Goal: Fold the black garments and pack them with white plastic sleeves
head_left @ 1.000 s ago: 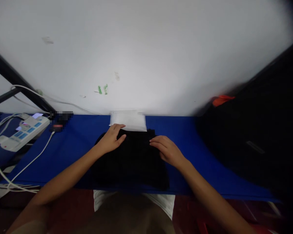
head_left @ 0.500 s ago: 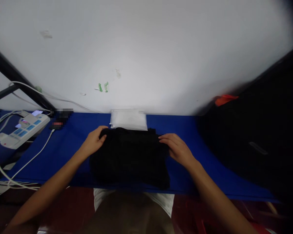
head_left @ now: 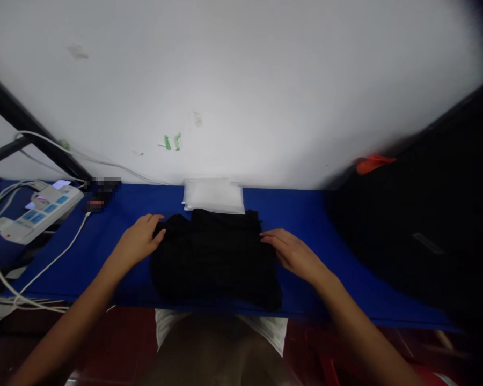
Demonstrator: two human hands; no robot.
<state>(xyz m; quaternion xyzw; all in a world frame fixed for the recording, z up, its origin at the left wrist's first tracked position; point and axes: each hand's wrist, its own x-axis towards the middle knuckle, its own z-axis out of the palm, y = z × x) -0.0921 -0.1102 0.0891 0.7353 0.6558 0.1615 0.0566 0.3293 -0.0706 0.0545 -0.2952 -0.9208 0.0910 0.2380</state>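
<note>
A black cloth [head_left: 217, 262], folded into a rough rectangle, lies on the blue table [head_left: 298, 206] in front of me. At its upper left corner is my left hand [head_left: 139, 238], thumb and fingers apart, fingertips by the cloth's edge and holding nothing. My right hand [head_left: 292, 252] rests at the right edge, its fingers stretched toward the cloth and touching it or just above it. Behind the cloth, against the wall, lies a white translucent packet [head_left: 214, 195], its near edge meeting the cloth.
A white power strip [head_left: 44, 212] with cables sits at the left, beside a dark device [head_left: 94, 203] on a white cord. A large black object [head_left: 410, 230] with an orange piece [head_left: 374, 163] fills the right. A white wall [head_left: 265, 96] rises behind.
My left hand has moved left, off the cloth's upper left corner. My right hand has shifted slightly down. More of the cloth's upper edge shows.
</note>
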